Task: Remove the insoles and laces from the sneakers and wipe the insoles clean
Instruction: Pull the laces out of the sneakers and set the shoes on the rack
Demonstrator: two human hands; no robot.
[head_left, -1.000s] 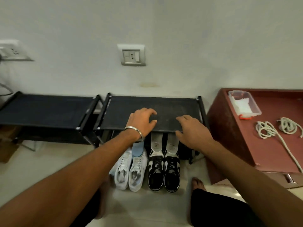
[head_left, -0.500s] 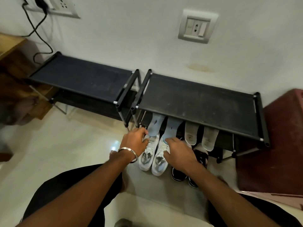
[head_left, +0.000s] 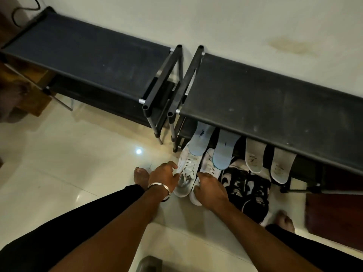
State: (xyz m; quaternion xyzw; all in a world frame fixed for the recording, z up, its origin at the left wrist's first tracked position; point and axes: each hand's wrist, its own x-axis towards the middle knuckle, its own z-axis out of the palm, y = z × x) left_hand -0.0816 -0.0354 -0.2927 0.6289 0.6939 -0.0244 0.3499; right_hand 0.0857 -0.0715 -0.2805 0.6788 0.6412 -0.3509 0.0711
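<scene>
A pair of white sneakers stands on the floor in front of the right shoe rack [head_left: 275, 107]. My left hand [head_left: 163, 176] grips the left white sneaker [head_left: 188, 167] at its side, thumb by the laces. My right hand [head_left: 210, 190] grips the heel end of the right white sneaker [head_left: 208, 163]. Two light blue insoles [head_left: 201, 141] [head_left: 225, 152] lean from the white sneakers up under the rack's top. Beside them sits a black-and-white pair of sneakers [head_left: 247, 186] with two pale grey insoles [head_left: 254, 156] [head_left: 282, 166] leaning the same way.
A second black shoe rack [head_left: 88, 55] stands to the left against the white wall. My bare feet [head_left: 141, 176] [head_left: 284, 221] rest on the glossy tile floor on either side of the shoes. A dark red cabinet [head_left: 334, 216] is at the right edge.
My hands came down from the rack's top to the white sneakers and now grip them nearer the heels. The view has tilted down and shifted left.
</scene>
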